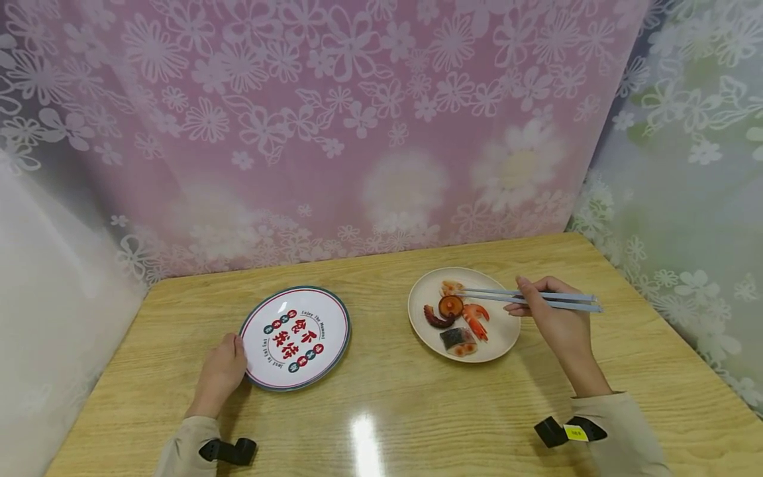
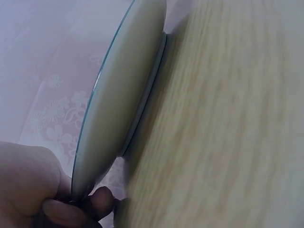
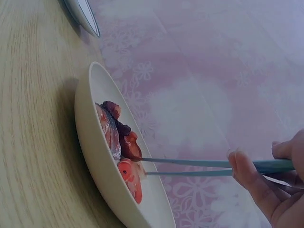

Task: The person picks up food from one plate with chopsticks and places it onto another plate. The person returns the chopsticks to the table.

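My left hand [image 1: 219, 371] grips the near-left rim of a white plate [image 1: 334, 331] with a blue edge and red lettering. In the left wrist view, thumb and fingers pinch that plate's rim [image 2: 88, 156]. My right hand [image 1: 560, 324] holds a pair of light blue-grey chopsticks [image 1: 572, 297] above a cream plate [image 1: 503, 341]. Their tips reach a small orange-white food piece [image 1: 451, 287]; whether they pinch it I cannot tell. Around it lie a round brown mushroom-like piece [image 1: 450, 306], an octopus tentacle [image 1: 438, 320], a red shrimp [image 1: 475, 320] and a dark-skinned fish piece [image 1: 457, 340].
Both plates are on a wood-grain table [image 1: 381, 371], with a strip of tabletop between them. A pink flowered curtain [image 1: 357, 132] hangs behind the far edge. Pale curtains hang at the left [image 1: 53, 278] and right [image 1: 685, 199].
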`<action>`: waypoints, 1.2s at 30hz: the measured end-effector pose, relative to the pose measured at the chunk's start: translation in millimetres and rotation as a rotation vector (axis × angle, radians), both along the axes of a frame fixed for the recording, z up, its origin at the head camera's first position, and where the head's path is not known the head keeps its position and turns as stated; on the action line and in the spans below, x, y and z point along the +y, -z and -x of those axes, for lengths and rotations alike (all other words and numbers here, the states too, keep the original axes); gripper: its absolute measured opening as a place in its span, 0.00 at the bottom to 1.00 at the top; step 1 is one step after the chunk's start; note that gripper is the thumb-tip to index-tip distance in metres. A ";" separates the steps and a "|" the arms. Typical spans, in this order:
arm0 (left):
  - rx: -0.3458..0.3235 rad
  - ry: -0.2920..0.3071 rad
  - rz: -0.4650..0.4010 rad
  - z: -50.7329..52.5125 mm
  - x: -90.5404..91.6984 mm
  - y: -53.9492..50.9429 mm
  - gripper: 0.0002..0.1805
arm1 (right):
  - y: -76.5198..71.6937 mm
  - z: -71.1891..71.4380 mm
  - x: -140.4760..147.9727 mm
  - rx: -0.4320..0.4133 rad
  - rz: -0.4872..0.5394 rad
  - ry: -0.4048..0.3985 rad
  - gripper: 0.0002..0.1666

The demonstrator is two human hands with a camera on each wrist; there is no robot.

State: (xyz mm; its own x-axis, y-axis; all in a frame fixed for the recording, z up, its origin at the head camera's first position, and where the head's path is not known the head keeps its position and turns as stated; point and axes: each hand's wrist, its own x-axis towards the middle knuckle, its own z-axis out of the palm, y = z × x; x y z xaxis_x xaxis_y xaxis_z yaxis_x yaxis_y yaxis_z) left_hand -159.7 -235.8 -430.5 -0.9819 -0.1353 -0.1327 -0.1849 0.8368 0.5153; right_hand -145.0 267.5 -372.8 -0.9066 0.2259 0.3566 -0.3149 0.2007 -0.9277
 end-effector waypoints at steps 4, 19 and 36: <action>-0.005 -0.001 0.014 -1.0 -1.1 1.1 0.20 | 1.1 2.8 -1.1 -0.001 -0.007 -0.003 0.19; -0.001 0.011 -0.011 -2.7 -4.4 0.8 0.18 | 0.6 10.4 -10.3 -0.028 -0.056 -0.026 0.20; 0.002 -0.006 -0.047 -1.0 -2.3 1.2 0.19 | -4.0 7.8 -16.8 0.136 -0.141 0.104 0.25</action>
